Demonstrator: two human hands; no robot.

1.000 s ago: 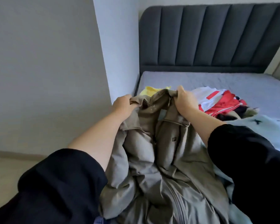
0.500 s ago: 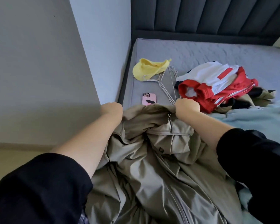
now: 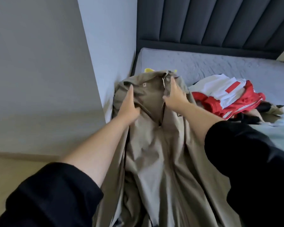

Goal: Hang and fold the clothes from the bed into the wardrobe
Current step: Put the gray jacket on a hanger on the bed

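Head view: holds a khaki zip jacket (image 3: 154, 145) up by its collar end over the near left corner of the bed (image 3: 203, 66), fabric hanging down toward the camera. Pinches a fold left of the zip with the left hand (image 3: 128, 107), thumb curled against the fingers. Grips the collar edge right of the zip with the right hand (image 3: 174, 97). Farther back on the bed: a red and white garment pile (image 3: 228, 95) right of the jacket, and a yellow scrap (image 3: 148, 70) peeking over the collar.
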